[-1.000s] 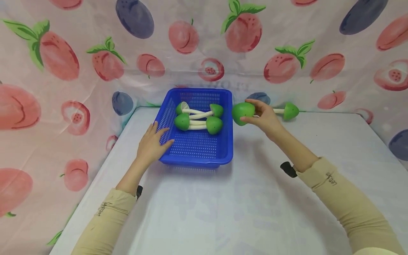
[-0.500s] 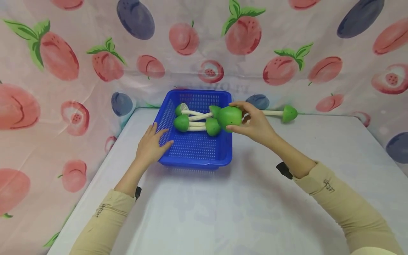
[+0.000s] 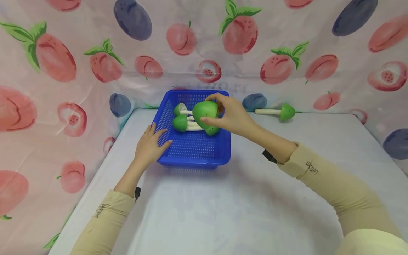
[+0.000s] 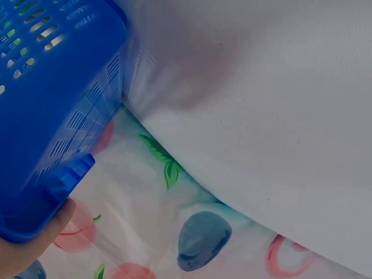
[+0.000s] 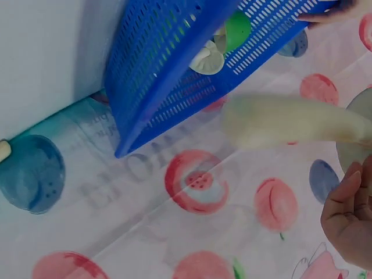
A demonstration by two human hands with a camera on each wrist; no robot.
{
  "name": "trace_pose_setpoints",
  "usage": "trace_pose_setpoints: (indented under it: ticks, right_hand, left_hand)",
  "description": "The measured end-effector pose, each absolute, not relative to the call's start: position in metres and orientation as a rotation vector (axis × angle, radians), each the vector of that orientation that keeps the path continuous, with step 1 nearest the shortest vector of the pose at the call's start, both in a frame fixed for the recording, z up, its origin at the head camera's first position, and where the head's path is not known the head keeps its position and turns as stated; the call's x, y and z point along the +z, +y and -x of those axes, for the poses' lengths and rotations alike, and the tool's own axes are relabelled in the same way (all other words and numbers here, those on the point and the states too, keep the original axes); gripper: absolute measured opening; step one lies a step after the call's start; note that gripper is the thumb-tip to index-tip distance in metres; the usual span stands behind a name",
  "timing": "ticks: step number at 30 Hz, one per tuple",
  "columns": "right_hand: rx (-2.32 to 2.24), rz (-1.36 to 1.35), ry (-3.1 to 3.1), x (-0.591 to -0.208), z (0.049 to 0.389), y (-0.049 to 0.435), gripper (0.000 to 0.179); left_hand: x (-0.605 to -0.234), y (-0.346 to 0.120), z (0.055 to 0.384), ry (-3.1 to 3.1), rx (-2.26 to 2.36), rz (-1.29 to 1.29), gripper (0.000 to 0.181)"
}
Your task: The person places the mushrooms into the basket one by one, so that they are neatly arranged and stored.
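Note:
My right hand (image 3: 234, 115) grips a toy mushroom by its green cap (image 3: 204, 113), above the blue plastic basket (image 3: 194, 162). In the right wrist view, its pale stem (image 5: 285, 122) points away from the fingers. Beneath it in the basket lie several similar mushrooms, among them one with a green cap (image 3: 180, 123); the held cap partly hides them. My left hand (image 3: 148, 147) rests on the basket's left rim, fingers spread and mostly straight. The left wrist view catches only part of that hand (image 4: 40, 238) against the rim.
Another green-capped mushroom (image 3: 287, 112) lies on the white tabletop (image 3: 248, 205), to the right of the basket, near the back edge. A fruit-print cloth (image 3: 178, 78) hangs behind and along the left side.
My right hand has carried the mushroom leftward, from beside the basket's right rim to over its inside. The left hand stays on the left rim.

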State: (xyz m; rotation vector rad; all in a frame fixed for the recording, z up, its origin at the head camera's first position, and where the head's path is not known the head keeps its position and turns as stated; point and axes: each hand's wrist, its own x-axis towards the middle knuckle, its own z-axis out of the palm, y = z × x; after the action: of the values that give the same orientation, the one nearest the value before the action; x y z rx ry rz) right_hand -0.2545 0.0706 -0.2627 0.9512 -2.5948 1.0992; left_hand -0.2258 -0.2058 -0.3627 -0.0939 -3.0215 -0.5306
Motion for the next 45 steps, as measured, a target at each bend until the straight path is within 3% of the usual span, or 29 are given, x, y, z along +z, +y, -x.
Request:
trace_pose_setpoints:
  ticks: [27, 39, 45]
  right_hand:
    - [1.024, -0.963, -2.888, -0.251, 0.299, -0.011, 0.059]
    - [0.907, -0.792, -3.039, -0.282, 0.321, -0.035, 0.053]
    - [0.954, -0.773, -3.113, -0.296, 0.323, -0.05, 0.039]
  left_hand:
    - [-0.362, -0.207, 0.225, -3.022, -0.526, 0.099, 0.059]
    - [-0.362, -0.206, 0.23, -3.008, -0.598, 0.066, 0.078]
    - [-0.361, -0.207, 0.228, -3.01, -0.616, 0.052, 0.081]
